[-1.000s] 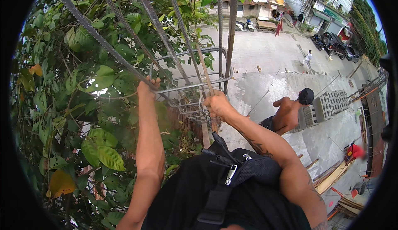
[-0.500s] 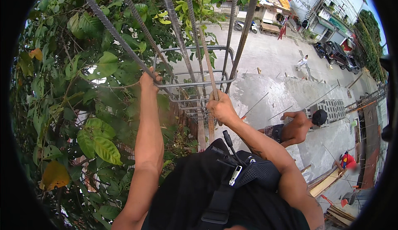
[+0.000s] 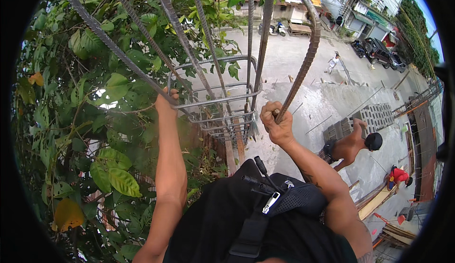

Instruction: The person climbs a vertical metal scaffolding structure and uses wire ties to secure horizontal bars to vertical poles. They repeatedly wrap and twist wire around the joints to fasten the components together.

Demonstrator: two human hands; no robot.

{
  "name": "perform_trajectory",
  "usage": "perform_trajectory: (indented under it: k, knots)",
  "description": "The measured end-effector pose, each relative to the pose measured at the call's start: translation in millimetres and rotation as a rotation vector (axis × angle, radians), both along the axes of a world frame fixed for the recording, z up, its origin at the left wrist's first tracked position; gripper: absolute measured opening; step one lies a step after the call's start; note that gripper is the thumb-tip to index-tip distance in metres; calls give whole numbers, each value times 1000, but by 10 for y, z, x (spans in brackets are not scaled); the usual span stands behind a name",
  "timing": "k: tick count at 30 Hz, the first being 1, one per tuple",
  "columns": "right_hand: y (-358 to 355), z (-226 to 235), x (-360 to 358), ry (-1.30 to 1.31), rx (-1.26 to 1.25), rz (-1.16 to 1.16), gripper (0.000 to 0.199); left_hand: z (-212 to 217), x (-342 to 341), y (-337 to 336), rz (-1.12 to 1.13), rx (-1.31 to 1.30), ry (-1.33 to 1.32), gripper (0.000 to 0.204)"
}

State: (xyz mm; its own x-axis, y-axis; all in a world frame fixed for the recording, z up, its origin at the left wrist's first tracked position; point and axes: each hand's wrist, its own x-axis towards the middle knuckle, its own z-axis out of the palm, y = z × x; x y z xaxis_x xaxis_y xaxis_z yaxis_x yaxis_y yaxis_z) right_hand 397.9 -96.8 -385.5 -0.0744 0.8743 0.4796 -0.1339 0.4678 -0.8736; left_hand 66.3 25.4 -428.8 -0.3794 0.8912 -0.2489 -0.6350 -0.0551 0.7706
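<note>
I look down from high up on a column cage of ribbed steel bars. My left hand [image 3: 166,100] grips a thin square wire tie [image 3: 215,99] at the cage's left corner, beside a long ribbed bar [image 3: 111,45]. My right hand [image 3: 277,123] is closed around a curved ribbed steel bar [image 3: 303,68] that rises up and to the right. Several more square ties are stacked lower down inside the cage [image 3: 227,123]. A black chest harness with a strap and clip [image 3: 272,201] covers my torso at the lower edge.
Dense green leaves [image 3: 95,121] crowd the left side against the cage. Far below lies a concrete slab [image 3: 322,106] with a stack of grey blocks [image 3: 374,116], a crouching person in a black cap [image 3: 353,144], another person in red [image 3: 398,175], and a street with parked vehicles [image 3: 377,49].
My right hand has shifted right and now holds a bent bar away from the cage. My left hand stays on the tie. The view has tilted, and the person below has moved right.
</note>
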Motion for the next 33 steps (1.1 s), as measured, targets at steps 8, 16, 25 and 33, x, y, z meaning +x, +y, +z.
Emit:
perform_trajectory:
  k: [8, 16, 25, 33]
  knots:
    - [488, -589, 277, 44, -199, -236, 40, -295, 124, -130, -32, 332, 33, 34]
    - [821, -1098, 75, 16, -437, -156, 41, -499, 48, -84, -86, 453, 127, 37]
    - [949, -1224, 112, -12, -434, -123, 39, -591, 55, -7, -98, 443, 3, 38]
    - [1044, -1438, 168, 2, -355, -30, 31, -500, 174, -53, -83, 431, 112, 40]
